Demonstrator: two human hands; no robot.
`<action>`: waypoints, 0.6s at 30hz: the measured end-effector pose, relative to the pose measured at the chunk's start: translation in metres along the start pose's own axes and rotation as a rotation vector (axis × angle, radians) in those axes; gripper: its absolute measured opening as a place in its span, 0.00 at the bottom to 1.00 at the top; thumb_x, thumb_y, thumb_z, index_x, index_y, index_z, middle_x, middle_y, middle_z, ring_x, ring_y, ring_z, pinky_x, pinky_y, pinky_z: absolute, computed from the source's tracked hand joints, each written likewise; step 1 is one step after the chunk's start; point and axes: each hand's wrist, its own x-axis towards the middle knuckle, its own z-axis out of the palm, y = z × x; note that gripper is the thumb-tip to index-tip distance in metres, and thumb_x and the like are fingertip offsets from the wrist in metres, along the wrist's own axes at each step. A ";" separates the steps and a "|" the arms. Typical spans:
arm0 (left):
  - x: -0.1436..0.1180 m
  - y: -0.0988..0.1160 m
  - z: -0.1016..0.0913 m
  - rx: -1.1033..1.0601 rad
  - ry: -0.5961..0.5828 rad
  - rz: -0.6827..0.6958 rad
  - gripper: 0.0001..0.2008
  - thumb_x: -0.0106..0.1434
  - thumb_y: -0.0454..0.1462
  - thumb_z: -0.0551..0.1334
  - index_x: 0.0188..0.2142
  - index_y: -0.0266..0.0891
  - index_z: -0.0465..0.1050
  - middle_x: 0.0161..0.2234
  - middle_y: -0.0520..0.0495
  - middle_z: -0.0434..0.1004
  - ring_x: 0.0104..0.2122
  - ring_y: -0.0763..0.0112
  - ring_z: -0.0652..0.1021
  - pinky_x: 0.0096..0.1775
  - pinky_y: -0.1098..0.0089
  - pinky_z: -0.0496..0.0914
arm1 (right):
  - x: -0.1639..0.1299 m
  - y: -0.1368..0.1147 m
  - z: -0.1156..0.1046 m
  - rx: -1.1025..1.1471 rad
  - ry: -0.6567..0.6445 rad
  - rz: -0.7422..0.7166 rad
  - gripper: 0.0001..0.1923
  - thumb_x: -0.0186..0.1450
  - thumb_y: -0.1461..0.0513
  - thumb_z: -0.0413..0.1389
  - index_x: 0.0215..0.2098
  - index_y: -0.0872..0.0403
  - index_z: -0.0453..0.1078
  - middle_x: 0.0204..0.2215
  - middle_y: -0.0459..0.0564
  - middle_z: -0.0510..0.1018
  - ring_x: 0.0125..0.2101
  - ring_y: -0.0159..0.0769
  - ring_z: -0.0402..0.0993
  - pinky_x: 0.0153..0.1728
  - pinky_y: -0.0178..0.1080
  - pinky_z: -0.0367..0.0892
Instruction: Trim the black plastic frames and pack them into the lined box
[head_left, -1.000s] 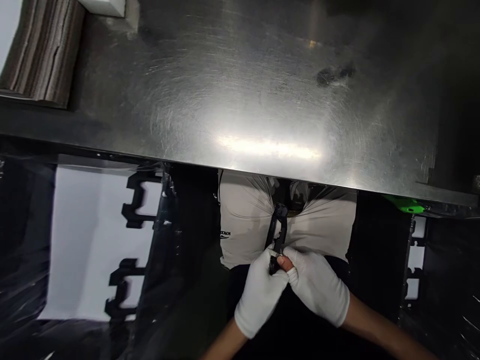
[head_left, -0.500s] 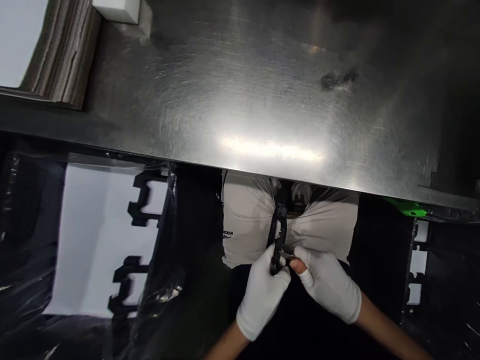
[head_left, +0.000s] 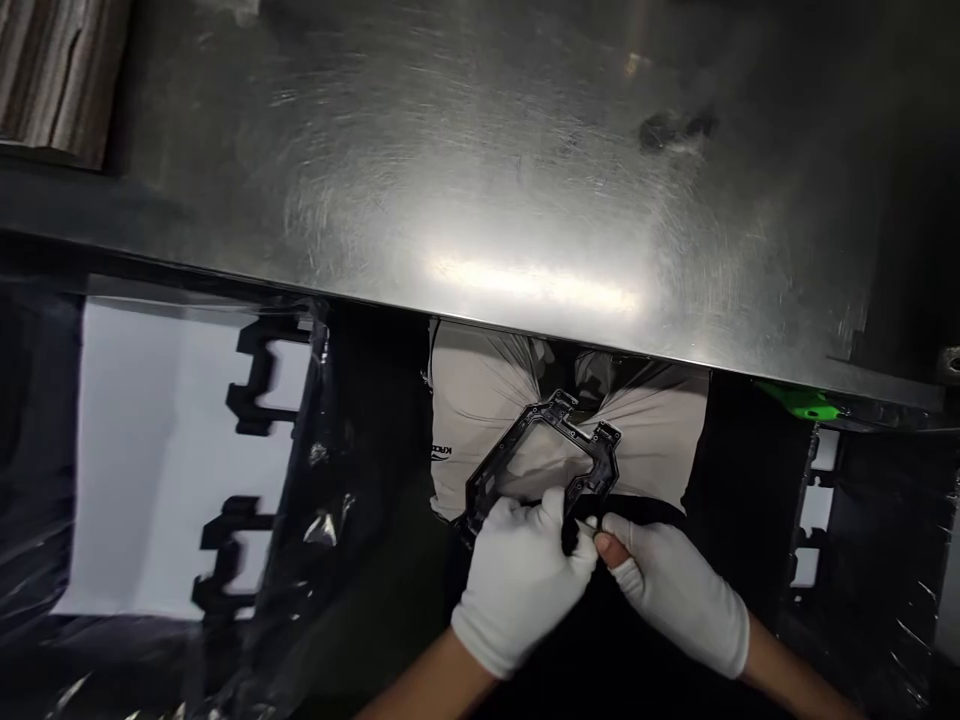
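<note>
My left hand (head_left: 521,580), in a white glove, is closed on the lower edge of a black angular plastic frame (head_left: 491,470). The frame is held over my lap with its broad open middle facing me. My right hand (head_left: 671,585), also gloved but with the thumb tip bare, pinches a small thin blade-like tool (head_left: 587,528). The tool's end lies close to the frame's lower edge beside my left fingertips; whether it touches cannot be made out.
A scratched metal table (head_left: 480,160) spans the top, its front edge above my lap. At left, a plastic-lined container holds a white sheet (head_left: 161,460) and black frame parts (head_left: 262,380). Another lined container (head_left: 877,530) stands right, near a green object (head_left: 806,402). Stacked brown sheets (head_left: 60,80) lie upper left.
The black frame has turned from nearly edge-on to show its broad open face. Both hands have shifted slightly lower and remain close together. The whole view has moved a little.
</note>
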 end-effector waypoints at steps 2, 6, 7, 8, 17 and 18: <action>0.001 0.000 0.000 0.021 0.025 0.024 0.08 0.68 0.40 0.69 0.32 0.46 0.73 0.21 0.48 0.76 0.24 0.55 0.78 0.34 0.58 0.69 | 0.002 -0.002 0.008 -0.060 0.014 0.050 0.38 0.85 0.32 0.31 0.42 0.46 0.69 0.31 0.49 0.81 0.29 0.44 0.77 0.33 0.44 0.62; 0.002 0.002 -0.001 0.009 0.061 0.043 0.09 0.66 0.37 0.69 0.31 0.46 0.72 0.20 0.49 0.73 0.22 0.56 0.75 0.35 0.58 0.69 | 0.004 -0.007 0.012 -0.091 0.026 0.075 0.37 0.86 0.34 0.32 0.42 0.46 0.70 0.30 0.48 0.82 0.28 0.44 0.78 0.32 0.43 0.63; 0.002 0.002 -0.001 0.006 0.061 0.042 0.09 0.66 0.37 0.69 0.31 0.46 0.71 0.20 0.49 0.73 0.23 0.56 0.75 0.35 0.58 0.69 | 0.005 -0.007 0.011 -0.101 0.030 0.073 0.37 0.86 0.34 0.32 0.42 0.46 0.70 0.30 0.48 0.82 0.28 0.44 0.79 0.32 0.43 0.63; 0.002 0.002 -0.001 0.005 0.060 0.041 0.09 0.66 0.37 0.69 0.31 0.47 0.71 0.20 0.49 0.73 0.23 0.56 0.75 0.35 0.58 0.69 | 0.005 -0.007 0.011 -0.114 0.033 0.072 0.36 0.86 0.35 0.33 0.42 0.46 0.71 0.30 0.49 0.83 0.28 0.44 0.80 0.31 0.43 0.63; 0.000 -0.003 0.005 0.036 0.017 0.049 0.12 0.68 0.41 0.70 0.29 0.47 0.72 0.20 0.48 0.75 0.24 0.55 0.77 0.37 0.56 0.69 | 0.006 -0.003 0.016 -0.154 0.082 0.065 0.37 0.88 0.39 0.34 0.48 0.47 0.79 0.33 0.53 0.88 0.30 0.48 0.86 0.29 0.43 0.64; 0.000 -0.003 0.006 0.043 0.010 0.049 0.12 0.68 0.42 0.70 0.28 0.48 0.72 0.20 0.48 0.75 0.24 0.55 0.77 0.38 0.56 0.70 | 0.007 -0.004 0.016 -0.148 0.086 0.066 0.37 0.88 0.39 0.34 0.49 0.47 0.79 0.34 0.54 0.89 0.30 0.47 0.86 0.29 0.42 0.64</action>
